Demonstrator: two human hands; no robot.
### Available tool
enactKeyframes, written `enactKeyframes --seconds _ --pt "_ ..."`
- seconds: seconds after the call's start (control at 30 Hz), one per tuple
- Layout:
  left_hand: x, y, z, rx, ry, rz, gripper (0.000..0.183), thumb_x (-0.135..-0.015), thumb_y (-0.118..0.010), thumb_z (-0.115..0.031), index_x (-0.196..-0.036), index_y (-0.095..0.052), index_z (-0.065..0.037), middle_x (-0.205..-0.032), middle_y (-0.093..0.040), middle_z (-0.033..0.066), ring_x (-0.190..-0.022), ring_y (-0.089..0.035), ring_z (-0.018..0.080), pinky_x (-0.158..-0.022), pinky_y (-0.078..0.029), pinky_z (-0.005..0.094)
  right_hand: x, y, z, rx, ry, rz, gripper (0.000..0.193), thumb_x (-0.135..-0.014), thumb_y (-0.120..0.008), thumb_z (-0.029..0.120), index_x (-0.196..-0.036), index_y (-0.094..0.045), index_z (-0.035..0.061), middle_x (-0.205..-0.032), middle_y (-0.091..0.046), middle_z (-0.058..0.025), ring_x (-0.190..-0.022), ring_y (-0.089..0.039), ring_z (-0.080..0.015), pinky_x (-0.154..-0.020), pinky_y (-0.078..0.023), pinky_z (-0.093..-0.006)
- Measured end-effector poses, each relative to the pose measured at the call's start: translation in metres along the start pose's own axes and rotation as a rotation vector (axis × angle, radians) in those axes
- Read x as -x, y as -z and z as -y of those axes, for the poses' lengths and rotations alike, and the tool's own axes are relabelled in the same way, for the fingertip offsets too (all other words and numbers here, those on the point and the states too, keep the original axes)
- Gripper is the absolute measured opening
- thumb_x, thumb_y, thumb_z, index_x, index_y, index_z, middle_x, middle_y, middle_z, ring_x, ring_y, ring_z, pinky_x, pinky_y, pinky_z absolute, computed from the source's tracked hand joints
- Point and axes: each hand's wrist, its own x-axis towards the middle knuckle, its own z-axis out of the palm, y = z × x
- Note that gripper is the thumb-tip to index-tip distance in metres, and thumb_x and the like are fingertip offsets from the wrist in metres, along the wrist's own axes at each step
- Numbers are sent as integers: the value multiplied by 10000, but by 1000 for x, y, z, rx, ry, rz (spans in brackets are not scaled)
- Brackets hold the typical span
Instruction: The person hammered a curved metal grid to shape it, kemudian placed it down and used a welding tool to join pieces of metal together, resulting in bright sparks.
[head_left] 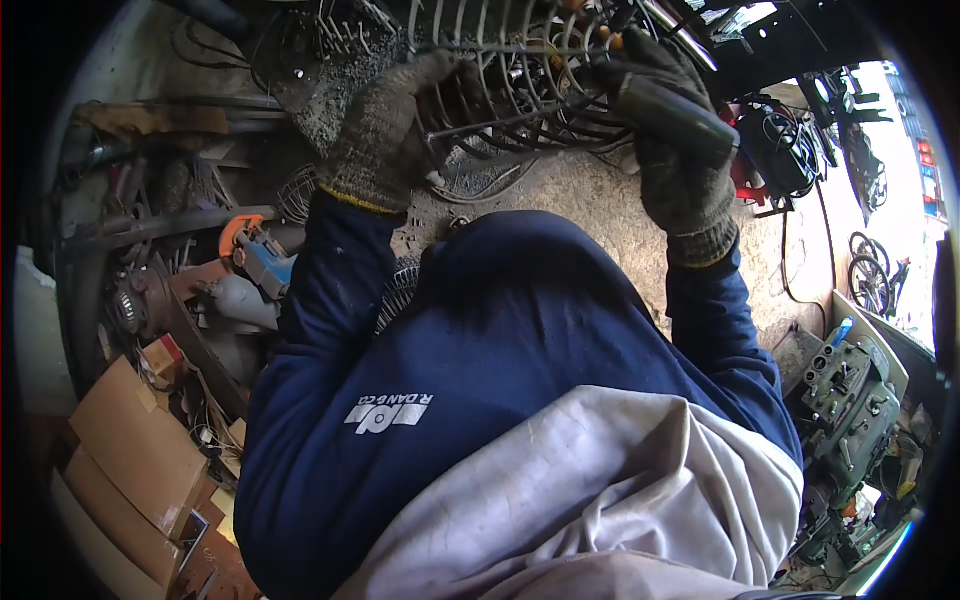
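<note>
A frame of curved metal bars (500,48), like a wire rack, lies at the top of the view. My left hand (372,135), in a dirty grey knitted glove, is closed around its left edge. At the frame's right side, my gloved right hand (685,185) is wrapped round a dark green, rounded handle (678,118). What tool this handle belongs to is hard to make out. Below the bars runs a thin dark metal strip (530,155); whether it joins the handle I cannot tell.
Grey grit and metal pieces (325,105) lie beside my left hand. Metal scrap, an orange-and-blue tool (255,250) and cardboard (135,440) crowd the left. On the right are a red-and-black machine with cables (775,150) and a green machine (850,400).
</note>
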Motion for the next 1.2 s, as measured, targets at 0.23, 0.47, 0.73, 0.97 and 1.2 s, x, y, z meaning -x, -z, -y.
enactKeyframes --seconds 0.23,0.47,0.73,0.97,1.2 --pt "11 0 22 -457 228 134 358 -977 -478 -313 -1085 -580 12 -923 -666 111 -846 -661 189 -793 -553 275 16 -9 -14 -321 -216 -235 313 -955 -567 240 -1186 -573 29 -1042 -671 -96 -909 -649 -155 -738 -529 -271" --pt "18 14 25 -703 -161 149 713 -916 -458 -613 -1272 -526 0 -1005 -661 79 -925 -642 147 -853 -511 277 12 11 -11 -211 -474 -89 365 -967 -525 341 -1224 -588 89 -1082 -636 -86 -937 -623 -143 -730 -516 -271" --pt "27 -46 -1 -332 -63 338 446 -927 -600 -276 -1270 -545 5 -1187 -623 105 -1054 -601 151 -906 -487 287 8 1 -11 -442 -761 -34 355 -966 -528 325 -1210 -598 76 -1147 -623 -93 -1017 -620 -183 -857 -502 -295" --pt "19 -51 1 -522 -191 323 395 -888 -600 -128 -1265 -565 -16 -1200 -619 81 -1061 -588 141 -910 -472 269 17 -2 -29 -170 -537 28 358 -990 -475 337 -1209 -601 83 -1086 -606 -113 -981 -611 -208 -815 -495 -313" --pt "15 -56 5 -560 -191 280 393 -905 -596 -156 -1277 -563 -37 -1191 -623 57 -1003 -588 117 -865 -472 248 19 -3 -36 -234 -560 29 314 -987 -469 263 -1200 -605 77 -1083 -605 -122 -1008 -606 -237 -853 -491 -318"
